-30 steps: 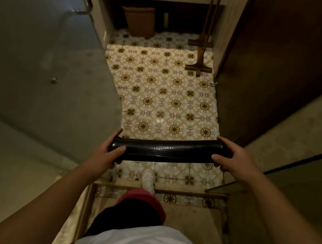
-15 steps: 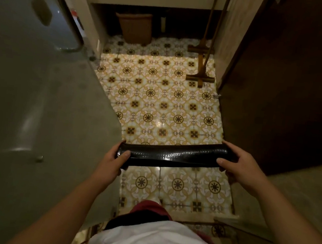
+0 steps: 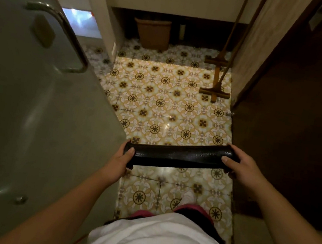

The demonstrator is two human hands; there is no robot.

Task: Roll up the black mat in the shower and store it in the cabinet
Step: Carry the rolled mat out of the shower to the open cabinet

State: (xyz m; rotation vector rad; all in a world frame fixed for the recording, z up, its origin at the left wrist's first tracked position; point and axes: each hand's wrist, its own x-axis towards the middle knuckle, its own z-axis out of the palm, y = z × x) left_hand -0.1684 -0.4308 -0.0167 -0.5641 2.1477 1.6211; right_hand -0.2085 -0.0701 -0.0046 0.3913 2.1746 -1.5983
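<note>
The rolled black mat (image 3: pixel 180 155) is being held level, its long axis from 9 to 3 o'clock, the left hand (image 3: pixel 118 162) and right hand (image 3: pixel 241 167) being closed around its two ends.

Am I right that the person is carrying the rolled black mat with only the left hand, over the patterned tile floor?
Not quite: the head view shows both hands on the rolled black mat, the left hand at one end and the right hand at the other, over the patterned tile floor.

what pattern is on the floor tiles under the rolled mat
Yellow-and-white ornate floor tiles with dark brown medallions and crosses, clearest in the head view.
</note>
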